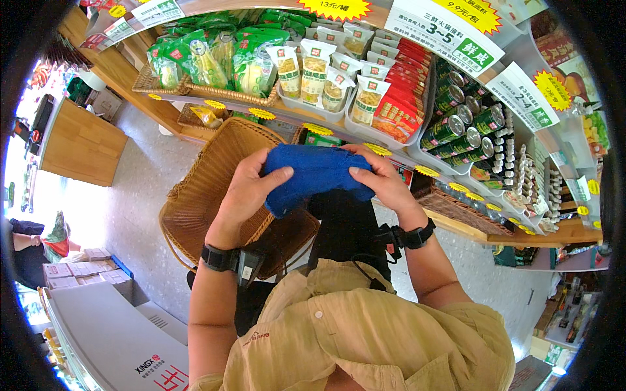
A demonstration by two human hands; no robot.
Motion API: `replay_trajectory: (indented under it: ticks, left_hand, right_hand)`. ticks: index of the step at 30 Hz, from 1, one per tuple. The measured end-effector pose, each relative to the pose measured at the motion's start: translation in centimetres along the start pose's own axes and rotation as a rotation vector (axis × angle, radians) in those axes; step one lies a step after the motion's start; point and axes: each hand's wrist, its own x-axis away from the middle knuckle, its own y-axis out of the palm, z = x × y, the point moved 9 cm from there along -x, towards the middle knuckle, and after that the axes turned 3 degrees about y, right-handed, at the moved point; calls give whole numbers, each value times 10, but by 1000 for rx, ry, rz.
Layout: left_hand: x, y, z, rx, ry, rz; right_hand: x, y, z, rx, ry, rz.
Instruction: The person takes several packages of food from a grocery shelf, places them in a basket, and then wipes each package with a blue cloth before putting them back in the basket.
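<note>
A folded blue cloth is stretched between my two hands in front of my body. My left hand grips its left end, thumb on top. At the opposite end my right hand pinches the cloth in the same way. Part of the cloth hangs down below my left thumb. Just left of and beneath my hands stands a large brown wicker basket, its inside partly hidden by the cloth and my left arm.
Ahead, a wooden shelf holds green vegetable packs, pouches, red packets and dark cans. A white chest freezer stands at lower left, near stacked cartons. A person's arm shows at far left.
</note>
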Motion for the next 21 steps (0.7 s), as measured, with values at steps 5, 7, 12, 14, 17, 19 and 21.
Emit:
replay_trajectory:
  ticks: [5, 7, 12, 14, 17, 19, 21]
  left_hand:
    - [-10, -6, 1, -169, 42, 123]
    - [-12, -15, 3, -95, 186, 305]
    - [-6, -14, -30, -232, -61, 195]
    - [6, 16, -70, -32, -353, -42]
    - [14, 67, -89, 740, -479, -164]
    - [4, 67, -64, 758, -279, -153]
    - [0, 58, -62, 750, -233, -64]
  right_hand:
    - [6, 28, 26, -751, 271, -155]
    - [5, 35, 35, -1098, 329, -182]
    - [4, 30, 28, -1121, 265, -138]
    - [4, 35, 31, -1159, 292, -149]
    - [3, 44, 31, -1123, 287, -139]
    - [3, 45, 28, -1091, 280, -118]
    - [2, 40, 30, -998, 264, -84]
